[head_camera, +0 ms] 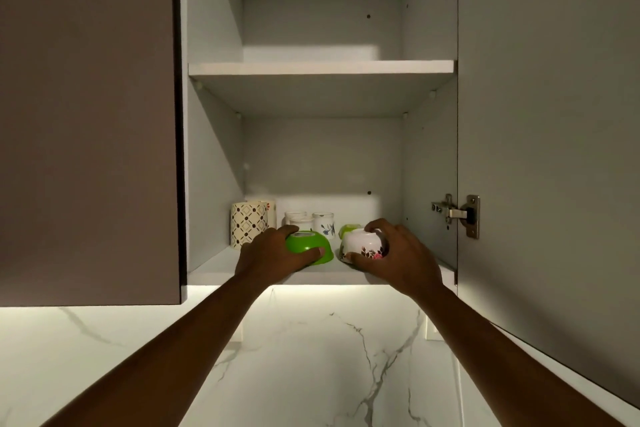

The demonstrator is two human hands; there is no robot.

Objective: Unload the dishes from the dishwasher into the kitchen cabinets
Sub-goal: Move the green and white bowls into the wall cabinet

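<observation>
Now we grip 2 upturned bowls: left hand [266, 255] round the green bowl [308, 248], right hand [394, 253] round the floral bowl [363, 246], seating them rim-down on the bottom shelf [311, 277].

Dim interior view. A strip of warm light under the cabinet [322, 279] washes the marble backsplash [311, 357] at 6 o'clock; bright patches fall on the back wall above each shelf [320, 68]. The closed door [86, 114] at 9 o'clock lies in shadow. Wide-angle distortion splays straight edges (strongest towards the corners); detail is soft throughout.
</observation>
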